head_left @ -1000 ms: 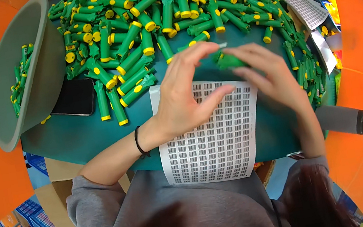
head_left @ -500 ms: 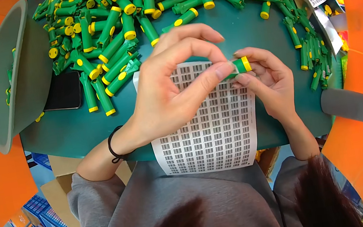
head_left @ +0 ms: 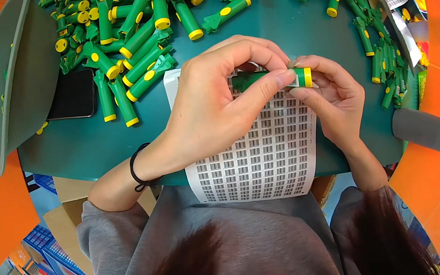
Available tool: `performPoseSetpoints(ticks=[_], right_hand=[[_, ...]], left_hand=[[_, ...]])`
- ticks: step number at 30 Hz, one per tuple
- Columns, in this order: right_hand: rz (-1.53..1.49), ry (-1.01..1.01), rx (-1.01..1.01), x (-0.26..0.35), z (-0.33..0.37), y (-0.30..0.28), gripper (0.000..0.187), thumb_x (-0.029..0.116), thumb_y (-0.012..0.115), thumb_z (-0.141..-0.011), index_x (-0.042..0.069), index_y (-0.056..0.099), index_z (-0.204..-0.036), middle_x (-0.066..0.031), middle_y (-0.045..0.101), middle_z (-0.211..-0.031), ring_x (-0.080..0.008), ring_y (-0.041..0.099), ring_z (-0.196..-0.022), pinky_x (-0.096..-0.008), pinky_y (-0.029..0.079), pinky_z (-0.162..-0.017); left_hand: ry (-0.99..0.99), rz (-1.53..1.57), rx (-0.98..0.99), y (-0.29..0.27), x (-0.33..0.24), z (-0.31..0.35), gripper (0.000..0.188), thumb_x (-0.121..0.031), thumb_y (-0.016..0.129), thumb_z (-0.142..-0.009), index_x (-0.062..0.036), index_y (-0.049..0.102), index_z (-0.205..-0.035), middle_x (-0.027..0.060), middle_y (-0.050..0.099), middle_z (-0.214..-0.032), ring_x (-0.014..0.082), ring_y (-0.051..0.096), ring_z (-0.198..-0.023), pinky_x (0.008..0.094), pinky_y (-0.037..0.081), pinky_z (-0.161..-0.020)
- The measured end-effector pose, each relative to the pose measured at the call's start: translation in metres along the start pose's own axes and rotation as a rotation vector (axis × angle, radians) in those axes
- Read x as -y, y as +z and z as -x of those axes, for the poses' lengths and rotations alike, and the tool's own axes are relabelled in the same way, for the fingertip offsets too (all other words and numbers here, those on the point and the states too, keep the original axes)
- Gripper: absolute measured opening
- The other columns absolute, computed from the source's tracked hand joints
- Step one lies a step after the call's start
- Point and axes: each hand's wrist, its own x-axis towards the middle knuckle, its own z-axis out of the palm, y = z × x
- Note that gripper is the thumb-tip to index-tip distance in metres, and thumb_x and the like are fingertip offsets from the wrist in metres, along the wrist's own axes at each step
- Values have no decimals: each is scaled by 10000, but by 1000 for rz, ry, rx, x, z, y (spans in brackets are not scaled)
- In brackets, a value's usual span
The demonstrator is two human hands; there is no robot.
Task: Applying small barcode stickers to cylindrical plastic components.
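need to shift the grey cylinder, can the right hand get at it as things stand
Probably yes: nothing seems to block the right hand from the grey cylinder across the green tabletop. That hand may need to release the green tube first.

The left hand point(head_left: 220, 100) covers part of the green, yellow-capped tube point(head_left: 301, 74) and much of the upper white label sheet point(head_left: 254, 172), whose print is too small to make out. The grey-green basin point(head_left: 35, 89), cut off by the top edge, hides most of its inside and one end of the black phone point(head_left: 72, 96). The pile of green tubes point(head_left: 160, 11) also runs out of view at the top.
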Motion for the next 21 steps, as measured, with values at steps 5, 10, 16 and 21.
performPoseSetpoints(ticks=[5, 10, 16, 21], right_hand=[[35, -12, 3, -1, 0, 0, 398, -152, 655, -866, -112, 556, -1248, -174, 611, -1239, -221, 618, -1152, -345, 568, -984], [55, -6, 0, 0, 0, 1, 397, -150, 655, -867, -116, 552, -1250, -174, 611, -1242, -221, 619, -1149, -346, 568, -986], [83, 2, 1, -2, 2, -1, 390, -149, 656, -867, -114, 560, -1243, -174, 612, -1242, -222, 622, -1146, -342, 574, -970], [-2, -43, 9, 0, 2, 0, 380, -156, 656, -861, -105, 579, -1229, -169, 604, -1249, -225, 633, -1121, -340, 567, -963]], left_hand=[[4, -28, -14, 1, 2, 0, 93, -37, 708, -895, 7, 699, -977, 96, 679, -1069, 144, 635, -986, 294, 501, -912], [3, -50, -19, 1, 4, -1, 94, -37, 716, -888, 5, 701, -971, 93, 684, -1057, 143, 639, -979, 292, 504, -905], [20, -94, -44, 4, 5, -1, 101, -34, 733, -873, -1, 701, -963, 86, 690, -1043, 141, 645, -967, 283, 509, -893], [-117, 100, -18, 5, 6, -4, 106, -105, 725, -914, -8, 697, -945, 44, 695, -967, 97, 644, -876, 243, 525, -779]])
